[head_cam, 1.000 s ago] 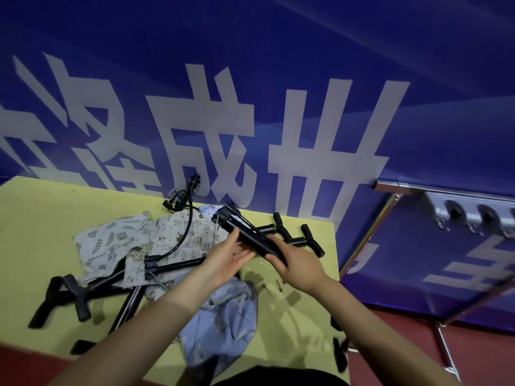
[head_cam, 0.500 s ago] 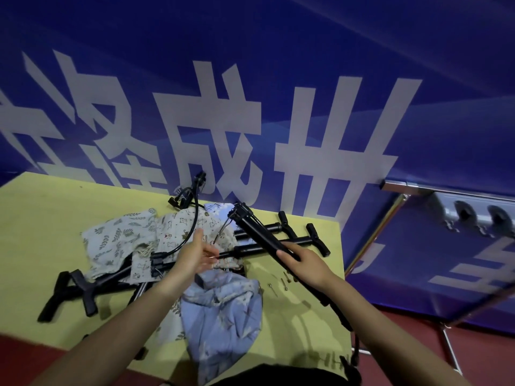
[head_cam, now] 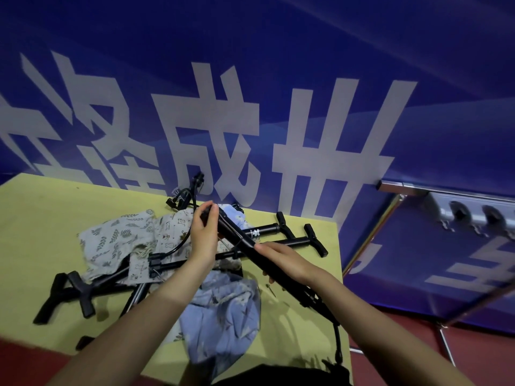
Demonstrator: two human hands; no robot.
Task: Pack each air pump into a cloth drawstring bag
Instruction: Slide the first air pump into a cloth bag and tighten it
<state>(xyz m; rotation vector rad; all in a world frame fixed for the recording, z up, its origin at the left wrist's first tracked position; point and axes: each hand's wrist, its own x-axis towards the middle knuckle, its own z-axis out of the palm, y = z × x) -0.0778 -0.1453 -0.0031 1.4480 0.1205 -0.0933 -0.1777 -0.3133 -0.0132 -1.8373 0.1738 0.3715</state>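
I hold one black air pump slanted above the yellow table. My right hand grips its barrel near the middle. My left hand pinches the pump's far top end. The pump's hose hangs down past the table's near edge. A blue drawstring bag lies crumpled below my left forearm. Two beige patterned bags lie at the left. Several other black pumps lie on the table, one of them just behind my hands.
A blue banner with large white characters backs the table. A metal rack stands at the right over red floor. Small inflating needles lie on the table near my right wrist.
My left hand has risen from above the blue bag to the pump's top end and taken hold of it. My right hand keeps its grip on the barrel.
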